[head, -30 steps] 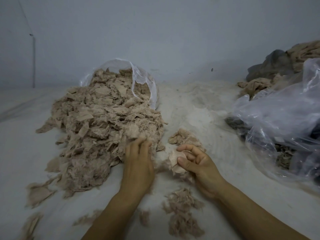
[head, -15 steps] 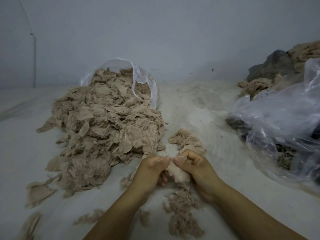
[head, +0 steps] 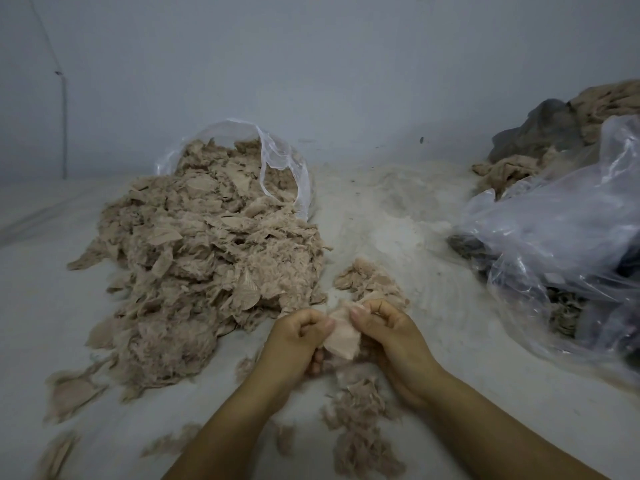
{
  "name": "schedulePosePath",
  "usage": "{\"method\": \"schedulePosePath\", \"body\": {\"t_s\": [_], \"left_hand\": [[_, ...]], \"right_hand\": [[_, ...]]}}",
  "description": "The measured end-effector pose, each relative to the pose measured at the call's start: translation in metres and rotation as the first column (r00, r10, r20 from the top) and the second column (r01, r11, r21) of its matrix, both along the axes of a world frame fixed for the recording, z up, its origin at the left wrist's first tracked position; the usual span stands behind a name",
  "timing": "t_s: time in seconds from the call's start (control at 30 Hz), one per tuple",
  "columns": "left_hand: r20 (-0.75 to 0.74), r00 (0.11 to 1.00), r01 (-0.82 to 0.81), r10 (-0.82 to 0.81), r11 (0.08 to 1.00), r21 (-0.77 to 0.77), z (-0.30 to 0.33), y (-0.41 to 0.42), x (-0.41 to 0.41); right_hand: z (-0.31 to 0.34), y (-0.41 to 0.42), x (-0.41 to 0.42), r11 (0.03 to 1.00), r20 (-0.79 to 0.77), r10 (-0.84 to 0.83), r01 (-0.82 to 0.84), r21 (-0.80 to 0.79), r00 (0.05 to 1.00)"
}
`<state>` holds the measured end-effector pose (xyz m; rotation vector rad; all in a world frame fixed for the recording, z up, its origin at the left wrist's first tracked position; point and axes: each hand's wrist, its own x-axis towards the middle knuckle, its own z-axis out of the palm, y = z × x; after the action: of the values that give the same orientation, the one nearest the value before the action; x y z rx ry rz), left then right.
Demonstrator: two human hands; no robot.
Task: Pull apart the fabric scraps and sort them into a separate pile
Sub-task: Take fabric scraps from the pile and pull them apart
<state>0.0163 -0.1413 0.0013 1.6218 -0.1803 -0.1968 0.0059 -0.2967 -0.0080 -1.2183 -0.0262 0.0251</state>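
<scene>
A big heap of beige fabric scraps (head: pixel 204 265) spills from a clear plastic bag (head: pixel 284 168) on the left. Just in front of it, my left hand (head: pixel 294 341) and my right hand (head: pixel 388 337) both pinch one pale pink fabric scrap (head: pixel 343 337) between thumb and fingers, held close together above the floor. A small pile of scraps (head: pixel 367 282) lies right behind my hands. Another small pile of fluffy scraps (head: pixel 363 424) lies below them, between my forearms.
A large crumpled clear plastic bag (head: pixel 561 244) holding dark material fills the right side, with brown and grey cloth (head: pixel 568 133) heaped behind it. Loose scraps (head: pixel 72 393) dot the pale floor at the lower left. A plain wall stands behind.
My left hand left the big heap and came right to meet my right hand. Both now pinch the pale scrap that my right hand alone held before.
</scene>
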Motion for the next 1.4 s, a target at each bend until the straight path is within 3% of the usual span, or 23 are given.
{"method": "schedulePosePath", "body": {"t_s": [0.1, 0.23, 0.33, 0.43, 0.63, 0.87, 0.97, 1.07, 1.13, 1.2, 1.27, 1.33, 1.4], "left_hand": [[0.007, 1.0, -0.009, 0.009, 1.0, 0.0, 0.002, -0.002, -0.001], [-0.025, 0.98, -0.198, 0.197, 0.965, -0.172, 0.002, 0.003, 0.006], [-0.145, 0.989, -0.064, 0.028, 0.967, -0.248, 0.003, 0.004, 0.004], [-0.168, 0.974, 0.13, -0.155, 0.98, -0.148, -0.001, -0.005, -0.004], [-0.2, 0.969, 0.135, -0.146, 0.989, -0.067, 0.007, 0.002, -0.003], [-0.194, 0.968, 0.187, -0.159, 0.973, 0.135, 0.013, 0.011, -0.003], [-0.188, 0.967, 0.213, -0.17, 0.946, 0.243, 0.012, 0.012, -0.006], [-0.149, 0.961, 0.27, -0.232, 0.9, 0.343, 0.013, 0.013, -0.009], [-0.142, 0.945, 0.327, -0.295, 0.848, 0.418, 0.016, 0.015, -0.011], [-0.087, 0.962, 0.268, -0.26, 0.82, 0.506, 0.015, 0.02, -0.009], [0.056, 0.988, 0.081, -0.142, 0.798, 0.597, 0.011, 0.03, -0.004], [0.187, 0.982, -0.102, -0.026, 0.759, 0.643, 0.007, 0.041, -0.001], [0.274, 0.958, -0.247, 0.079, 0.711, 0.659, 0.004, 0.051, 0.002]], "right_hand": [[0.0, 0.001, -0.001, 0.998, 0.005, 0.051, -0.051, -0.045, 0.999], [0.0, 0.0, 0.002, 0.996, 0.011, -0.088, 0.089, -0.029, 0.996], [-0.001, 0.0, 0.002, 0.994, 0.014, -0.107, 0.107, -0.003, 0.994], [-0.003, 0.002, 0.001, 0.994, 0.025, -0.108, 0.108, -0.009, 0.994], [-0.005, -0.002, 0.005, 0.963, 0.063, -0.267, 0.266, 0.035, 0.961], [-0.007, 0.003, 0.007, 0.927, 0.129, -0.345, 0.359, -0.108, 0.93], [-0.001, -0.01, 0.013, 0.872, 0.132, -0.454, 0.47, -0.134, 0.881], [0.001, -0.032, 0.018, 0.837, 0.12, -0.464, 0.478, -0.265, 0.878], [0.001, -0.036, 0.02, 0.779, 0.132, -0.429, 0.44, -0.447, 0.894], [0.002, -0.034, 0.02, 0.595, 0.281, -0.454, 0.522, -0.611, 0.846], [0.004, -0.031, 0.017, 0.574, 0.376, -0.359, 0.519, -0.633, 0.854], [-0.001, -0.026, 0.016, 0.546, 0.276, -0.171, 0.324, -0.773, 0.946], [-0.005, -0.025, 0.017, 0.402, 0.204, -0.073, 0.216, -0.89, 0.976]]}}
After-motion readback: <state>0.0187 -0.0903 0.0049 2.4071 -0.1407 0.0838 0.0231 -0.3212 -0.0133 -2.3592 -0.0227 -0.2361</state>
